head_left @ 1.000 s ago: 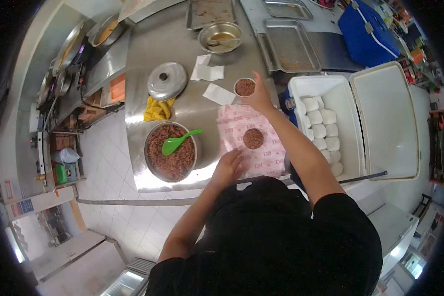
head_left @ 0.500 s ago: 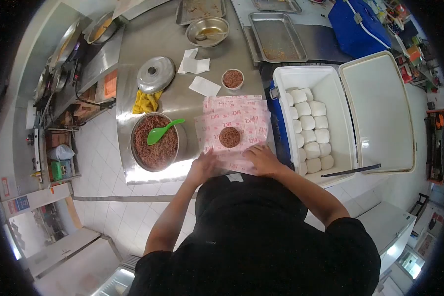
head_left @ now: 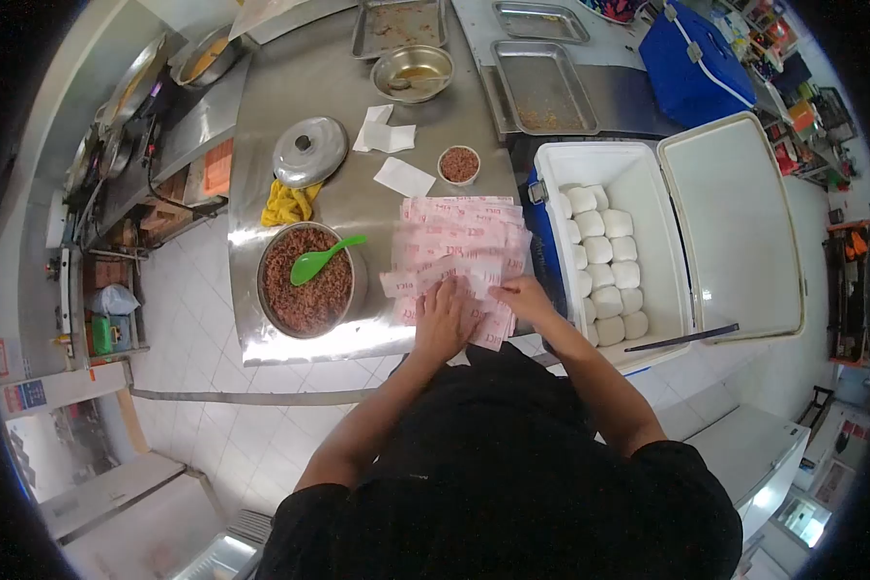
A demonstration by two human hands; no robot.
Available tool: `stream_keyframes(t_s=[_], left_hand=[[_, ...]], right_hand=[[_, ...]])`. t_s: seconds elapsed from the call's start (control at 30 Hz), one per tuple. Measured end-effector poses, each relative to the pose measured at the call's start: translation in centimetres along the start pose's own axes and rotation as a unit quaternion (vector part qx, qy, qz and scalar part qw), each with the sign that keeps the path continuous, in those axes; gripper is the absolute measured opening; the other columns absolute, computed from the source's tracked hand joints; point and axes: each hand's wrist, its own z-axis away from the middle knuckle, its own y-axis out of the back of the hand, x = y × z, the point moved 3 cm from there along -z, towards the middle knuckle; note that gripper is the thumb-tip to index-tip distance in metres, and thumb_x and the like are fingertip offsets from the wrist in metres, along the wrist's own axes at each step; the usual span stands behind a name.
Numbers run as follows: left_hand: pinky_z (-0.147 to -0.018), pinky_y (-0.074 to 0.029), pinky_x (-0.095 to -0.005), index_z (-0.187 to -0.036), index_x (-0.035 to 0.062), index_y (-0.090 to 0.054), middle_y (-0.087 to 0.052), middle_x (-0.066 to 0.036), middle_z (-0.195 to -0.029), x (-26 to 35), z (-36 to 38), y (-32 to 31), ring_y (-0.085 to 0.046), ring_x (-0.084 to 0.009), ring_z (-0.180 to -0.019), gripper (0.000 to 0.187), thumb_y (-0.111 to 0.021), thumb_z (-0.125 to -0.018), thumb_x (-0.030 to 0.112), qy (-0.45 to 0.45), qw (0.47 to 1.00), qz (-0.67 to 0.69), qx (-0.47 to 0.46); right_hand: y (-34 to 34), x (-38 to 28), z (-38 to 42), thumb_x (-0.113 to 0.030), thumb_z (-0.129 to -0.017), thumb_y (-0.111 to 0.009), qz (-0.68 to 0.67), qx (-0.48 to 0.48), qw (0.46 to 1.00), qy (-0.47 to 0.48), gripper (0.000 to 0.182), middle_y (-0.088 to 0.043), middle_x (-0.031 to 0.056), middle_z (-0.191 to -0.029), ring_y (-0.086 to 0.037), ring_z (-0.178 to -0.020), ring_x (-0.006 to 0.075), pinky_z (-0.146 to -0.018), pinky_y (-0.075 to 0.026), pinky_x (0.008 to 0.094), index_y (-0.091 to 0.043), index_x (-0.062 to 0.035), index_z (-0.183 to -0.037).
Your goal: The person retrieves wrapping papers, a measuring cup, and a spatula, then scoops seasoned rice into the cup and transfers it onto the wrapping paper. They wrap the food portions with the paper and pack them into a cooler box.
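A stack of pink printed paper sheets [head_left: 454, 232] lies on the steel counter [head_left: 309, 77]. My left hand [head_left: 443, 319] presses down on the near part of the top sheet, which is folded over. My right hand [head_left: 524, 296] grips the sheet's right edge beside it. The mound of reddish-brown rice seen earlier is hidden under the fold. A small white cup of the same rice [head_left: 459, 164] stands beyond the sheets. A big steel pot of rice [head_left: 305, 280] with a green spoon [head_left: 319, 261] sits left of the sheets.
An open white cooler [head_left: 648, 174] holding several wrapped white packets [head_left: 604, 256] stands to the right. A pot lid [head_left: 309, 151], a yellow cloth [head_left: 288, 203], white paper squares [head_left: 402, 177], a steel bowl [head_left: 414, 72] and trays [head_left: 543, 85] are farther back. A blue cooler [head_left: 691, 63] sits beyond.
My right hand left the small cup and came back to the near edge of the sheets. Both hands folded the top sheet over the rice mound, which is now covered.
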Motion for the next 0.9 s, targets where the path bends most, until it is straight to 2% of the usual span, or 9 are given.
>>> stream_keyframes(t_s=[0.1, 0.17, 0.23, 0.43, 0.53, 0.63, 0.73, 0.83, 0.9], left_hand=[[-0.119, -0.024, -0.0599, -0.149, 0.0069, -0.045, -0.031, -0.025, -0.159, -0.8, -1.0, 0.2, -0.028, -0.0438, -0.148, 0.076, -0.069, -0.088, 0.046, 0.001, 1.0, 0.023, -0.017], [-0.12, -0.022, -0.0602, -0.149, 0.0076, -0.045, -0.031, -0.025, -0.159, -1.0, -1.9, 0.3, -0.027, -0.0442, -0.148, 0.077, -0.069, -0.088, 0.046, -0.036, 0.998, 0.019, 0.039], [-0.12, -0.022, -0.0609, -0.15, 0.0085, -0.044, -0.031, -0.026, -0.159, -1.2, -2.4, 0.4, -0.027, -0.0449, -0.148, 0.078, -0.07, -0.087, 0.045, -0.057, 0.997, 0.017, 0.058], [-0.12, -0.021, -0.061, -0.153, 0.0086, -0.04, -0.032, -0.026, -0.158, -1.1, -3.7, 0.3, -0.028, -0.0443, -0.147, 0.081, -0.069, -0.087, 0.045, -0.044, 0.999, 0.005, 0.027], [-0.118, -0.022, -0.0617, -0.152, 0.0099, -0.044, -0.034, -0.027, -0.155, -1.0, -4.4, -0.2, -0.031, -0.0448, -0.145, 0.08, -0.07, -0.085, 0.046, -0.025, 0.999, 0.008, 0.025], [-0.117, -0.022, -0.0626, -0.15, 0.0138, -0.047, -0.035, -0.029, -0.153, -0.5, -5.1, 0.1, -0.032, -0.0478, -0.141, 0.077, -0.07, -0.084, 0.047, -0.013, 1.0, -0.008, 0.017], [-0.115, -0.023, -0.064, -0.148, 0.0172, -0.049, -0.034, -0.03, -0.152, -0.3, -5.0, -0.4, -0.031, -0.0504, -0.139, 0.073, -0.07, -0.085, 0.046, 0.009, 1.0, -0.025, 0.013], [-0.117, -0.019, -0.066, -0.148, 0.0187, -0.05, -0.031, -0.033, -0.153, -0.7, -5.2, -1.7, -0.028, -0.0524, -0.142, 0.073, -0.071, -0.084, 0.046, 0.012, 1.0, -0.012, 0.005], [-0.119, -0.015, -0.0664, -0.149, 0.0191, -0.05, -0.029, -0.036, -0.154, -0.6, -4.9, -2.1, -0.025, -0.0535, -0.145, 0.074, -0.072, -0.083, 0.046, 0.005, 1.0, -0.01, 0.02]], right_hand=[[1.0, -7.2, -1.2, -0.043, -0.083, -0.08, -0.052, -0.018, 0.991, -0.118, 0.046, -0.072, 0.0149, -0.086, -0.069, -0.079, 0.0213, -0.069, -0.053, 0.0339, -0.07, 0.0019, -0.085], [1.9, -7.3, -5.3, -0.045, -0.081, -0.081, 0.103, 0.034, 0.984, -0.145, 0.049, -0.071, 0.0157, -0.085, -0.07, -0.081, 0.0252, -0.071, -0.054, 0.0355, -0.069, 0.0009, -0.089], [2.0, -6.2, -9.2, -0.031, -0.079, -0.085, 0.203, 0.095, 0.967, -0.119, 0.059, -0.069, 0.0235, -0.111, -0.069, -0.104, 0.0412, -0.091, -0.054, 0.0462, -0.06, 0.0013, -0.121], [1.5, -8.3, -15.7, -0.029, -0.071, -0.083, 0.301, -0.137, 0.941, 0.067, 0.061, -0.071, 0.022, -0.11, -0.069, -0.104, 0.0388, -0.089, -0.055, 0.046, -0.06, -0.002, -0.12], [0.1, -7.9, -17.4, -0.021, -0.067, -0.082, 0.501, -0.383, 0.776, -0.016, 0.06, -0.071, 0.0197, -0.111, -0.069, -0.104, 0.0379, -0.089, -0.055, 0.0457, -0.061, -0.0023, -0.12], [-0.2, -8.2, -16.7, -0.02, -0.065, -0.081, 0.391, -0.268, 0.873, 0.114, 0.055, -0.072, 0.0179, -0.11, -0.069, -0.104, 0.0362, -0.089, -0.055, 0.044, -0.066, -0.0044, -0.116], [-0.8, -9.1, -15.8, -0.021, -0.071, -0.078, 0.372, -0.252, 0.883, 0.135, 0.042, -0.072, 0.0181, -0.111, -0.07, -0.105, 0.0354, -0.091, -0.054, 0.0452, -0.072, -0.0074, -0.11], [-1.2, -9.9, -14.6, -0.023, -0.075, -0.078, 0.566, -0.289, 0.768, 0.075, 0.045, -0.07, 0.0149, -0.118, -0.067, -0.113, 0.0316, -0.091, -0.054, 0.0479, -0.067, -0.0091, -0.117], [-2.1, -11.4, -13.1, -0.023, -0.079, -0.075, 0.596, -0.258, 0.755, 0.095, 0.033, -0.07, 0.0153, -0.113, -0.067, -0.11, 0.0314, -0.089, -0.053, 0.0486, -0.069, -0.0081, -0.109]])
